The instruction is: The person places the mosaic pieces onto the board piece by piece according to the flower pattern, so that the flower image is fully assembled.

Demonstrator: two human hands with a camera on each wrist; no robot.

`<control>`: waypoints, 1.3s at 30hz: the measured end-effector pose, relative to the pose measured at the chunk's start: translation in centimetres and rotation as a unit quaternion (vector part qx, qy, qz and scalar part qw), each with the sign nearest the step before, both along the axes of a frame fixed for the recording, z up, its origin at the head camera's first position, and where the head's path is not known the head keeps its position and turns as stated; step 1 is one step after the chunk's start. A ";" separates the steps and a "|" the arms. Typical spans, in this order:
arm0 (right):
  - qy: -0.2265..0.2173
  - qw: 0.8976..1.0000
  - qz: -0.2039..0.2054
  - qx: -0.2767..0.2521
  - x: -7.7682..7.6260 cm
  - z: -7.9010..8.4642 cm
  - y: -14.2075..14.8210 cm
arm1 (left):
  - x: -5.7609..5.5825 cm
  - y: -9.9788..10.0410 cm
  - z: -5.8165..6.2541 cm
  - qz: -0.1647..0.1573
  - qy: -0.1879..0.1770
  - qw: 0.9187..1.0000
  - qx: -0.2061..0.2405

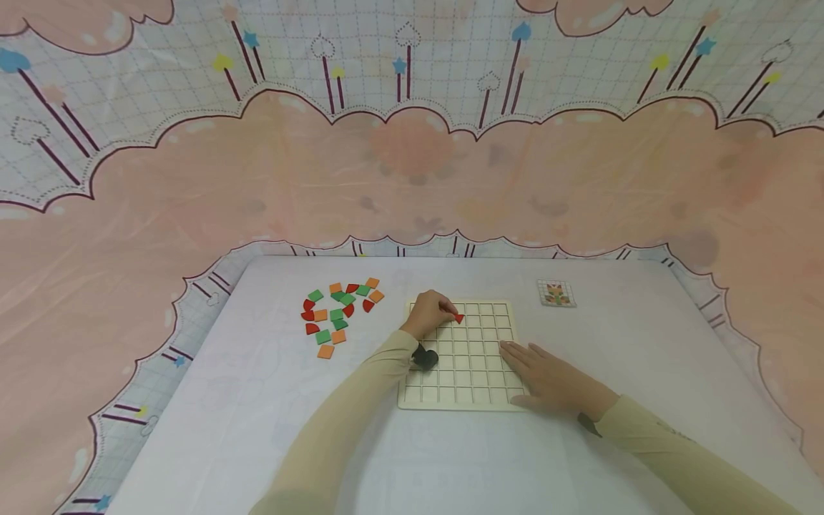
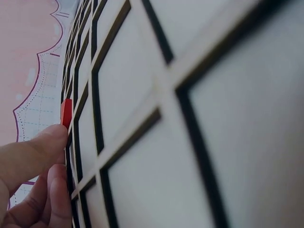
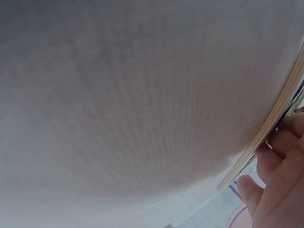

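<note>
Over the board (image 1: 476, 363), my left grip (image 1: 430, 315) pinches a red piece (image 1: 460, 318), my outstretched right grip (image 1: 555, 379) touching the board's edge.

From the near side of the wooden grid board (image 1: 463, 395), between the left sleeve (image 1: 347, 415) and the right sleeve (image 1: 676, 443), a hand can pass up to its middle columns. Over the board's left part, the left hand (image 1: 430, 315) and its black wrist camera (image 1: 425, 357) stand in the way; the right hand (image 1: 550, 380) blocks the right edge. To the left of the board, scattered orange, green and red tiles (image 1: 337, 315) narrow the passage. Beyond its far right corner, a narrow gap lies before the small picture card (image 1: 556, 294).
</note>
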State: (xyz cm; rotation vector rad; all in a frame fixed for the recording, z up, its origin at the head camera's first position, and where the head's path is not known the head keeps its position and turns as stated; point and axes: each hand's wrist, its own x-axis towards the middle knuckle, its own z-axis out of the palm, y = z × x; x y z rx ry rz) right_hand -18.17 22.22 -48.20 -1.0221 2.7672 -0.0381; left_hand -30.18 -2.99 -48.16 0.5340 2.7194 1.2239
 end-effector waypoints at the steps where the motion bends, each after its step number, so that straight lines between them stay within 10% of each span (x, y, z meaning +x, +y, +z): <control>1: 0.001 1.000 0.001 0.000 0.0 0.0 0.0 | 0.0 0.0 0.0 0.001 0.001 1.000 -0.001; 19: 0.002 1.000 0.001 -0.004 0.2 0.5 -0.2 | -0.8 -0.4 -0.8 -0.014 0.017 1.000 0.010; 39: 0.007 1.000 0.000 0.012 -0.1 -0.3 0.0 | -0.3 -3.3 0.5 -0.049 -0.049 0.996 0.053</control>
